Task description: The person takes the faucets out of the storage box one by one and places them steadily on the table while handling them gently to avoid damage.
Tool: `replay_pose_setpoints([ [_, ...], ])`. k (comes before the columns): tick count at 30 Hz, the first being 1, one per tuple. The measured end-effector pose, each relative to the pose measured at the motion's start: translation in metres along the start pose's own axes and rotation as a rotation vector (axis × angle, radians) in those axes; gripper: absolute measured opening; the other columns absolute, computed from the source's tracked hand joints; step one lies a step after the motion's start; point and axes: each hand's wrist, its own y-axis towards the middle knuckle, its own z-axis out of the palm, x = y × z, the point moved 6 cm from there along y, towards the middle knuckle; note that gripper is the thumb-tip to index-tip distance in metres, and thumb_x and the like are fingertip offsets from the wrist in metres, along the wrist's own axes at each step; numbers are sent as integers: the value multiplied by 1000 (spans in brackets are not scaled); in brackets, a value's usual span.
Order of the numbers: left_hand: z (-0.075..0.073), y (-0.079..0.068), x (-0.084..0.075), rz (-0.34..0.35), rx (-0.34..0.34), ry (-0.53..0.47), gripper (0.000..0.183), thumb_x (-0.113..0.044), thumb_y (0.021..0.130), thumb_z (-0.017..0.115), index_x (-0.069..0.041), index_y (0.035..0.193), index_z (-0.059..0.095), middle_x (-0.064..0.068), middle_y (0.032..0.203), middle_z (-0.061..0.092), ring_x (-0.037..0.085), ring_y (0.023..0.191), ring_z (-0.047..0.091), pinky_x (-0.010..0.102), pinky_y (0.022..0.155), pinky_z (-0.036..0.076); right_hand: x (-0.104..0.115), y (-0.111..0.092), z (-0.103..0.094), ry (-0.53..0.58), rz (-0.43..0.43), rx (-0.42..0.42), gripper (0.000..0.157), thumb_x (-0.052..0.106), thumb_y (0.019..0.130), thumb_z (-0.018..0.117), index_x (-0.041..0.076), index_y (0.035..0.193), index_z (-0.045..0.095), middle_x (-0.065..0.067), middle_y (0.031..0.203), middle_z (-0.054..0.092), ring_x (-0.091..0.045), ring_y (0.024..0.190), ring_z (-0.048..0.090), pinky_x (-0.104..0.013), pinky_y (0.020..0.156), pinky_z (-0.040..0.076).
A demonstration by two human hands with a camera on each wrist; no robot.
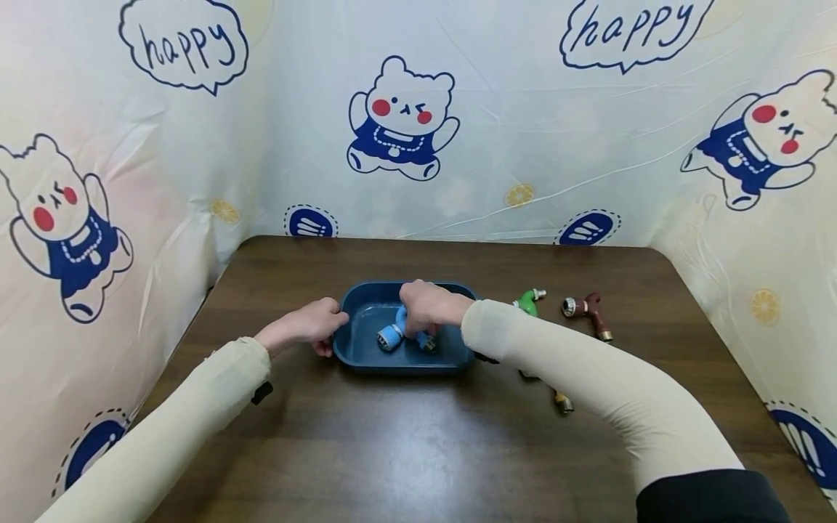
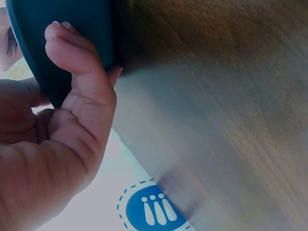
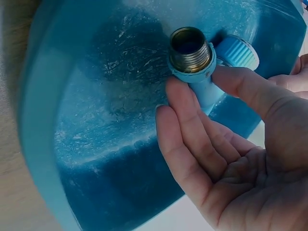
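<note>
A dark blue plastic tray (image 1: 405, 368) stands on the brown table. At its left end my left hand (image 1: 312, 323) grips the rim, thumb inside the wall and fingers curled at the outside; the left wrist view shows this hand (image 2: 79, 106) from close by. Inside the tray is a light blue plastic tap (image 1: 390, 338) with a ribbed round end. My right hand (image 1: 428, 305) reaches in from above and pinches the tap. In the right wrist view, thumb and fingertips (image 3: 178, 91) hold the tap's body (image 3: 207, 94) just below its threaded metal end (image 3: 190, 57).
Right of the tray lie a green tap (image 1: 526, 302) and a maroon tap (image 1: 591, 314). Nearer me, a brass-coloured threaded end (image 1: 562, 403) shows from under the right sleeve (image 1: 588, 363), which hides the remainder. A printed curtain (image 1: 497, 160) surrounds the table (image 1: 392, 450).
</note>
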Motion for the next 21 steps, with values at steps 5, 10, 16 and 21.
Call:
replay_pose_setpoints([
  [5, 0, 1, 0, 6, -1, 0, 23, -9, 111, 40, 7, 104, 55, 14, 72, 63, 15, 54, 66, 30, 57, 61, -2, -1, -1, 2, 21, 9, 18, 16, 94, 81, 7, 96, 64, -11, 85, 66, -24, 68, 74, -36, 70, 64],
  [10, 0, 2, 2, 6, 4, 0, 23, -10, 111, 40, 7, 105, 55, 14, 72, 63, 16, 54, 66, 30, 57, 61, -2, 0, -1, -9, 25, 13, 19, 17, 94, 81, 7, 92, 65, -11, 81, 67, -24, 66, 74, -38, 70, 64],
  [16, -1, 3, 2, 7, 2, 9, 24, -10, 111, 40, 8, 106, 55, 14, 72, 64, 15, 54, 66, 30, 57, 61, -3, -2, -3, -6, 25, 14, 18, 16, 94, 81, 6, 89, 67, -11, 77, 67, -24, 65, 74, -37, 67, 64],
  [21, -1, 2, 2, 10, 3, 12, 24, -10, 111, 40, 9, 106, 55, 14, 72, 64, 15, 54, 66, 29, 57, 61, -3, -2, -3, -8, 31, 20, 18, 16, 94, 81, 6, 87, 67, -10, 75, 67, -23, 63, 73, -37, 66, 64],
])
